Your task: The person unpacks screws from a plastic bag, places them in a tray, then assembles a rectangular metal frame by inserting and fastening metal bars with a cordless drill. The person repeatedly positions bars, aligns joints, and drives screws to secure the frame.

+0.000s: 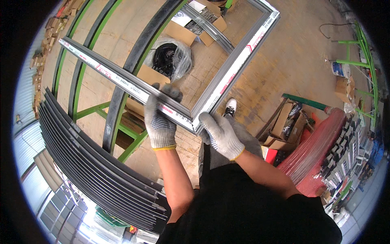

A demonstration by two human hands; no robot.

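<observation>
A rectangular window frame (231, 78) of grey profile, its outer face covered in white film with red and dark print, is held up in front of me at a slant. Its near corner points toward my body. Wrapped round the left-hand rail a little before that corner is my left hand (159, 122), in a grey-white knitted glove with a yellow cuff. My right hand (221, 136), gloved the same way, grips the near corner, thumb on top and the other fingers mostly hidden beneath. The rail's far left end lies over the bars of a green rack.
Black-topped bars (140, 46) of the rack curve away at left, beside a stack of long dark profiles (93, 166). Beyond the frame are a cardboard box (183, 32) of metal parts and a bagged black coil (164, 57). At right stand an open carton (282, 122) and a red film-wrapped bundle (313, 150).
</observation>
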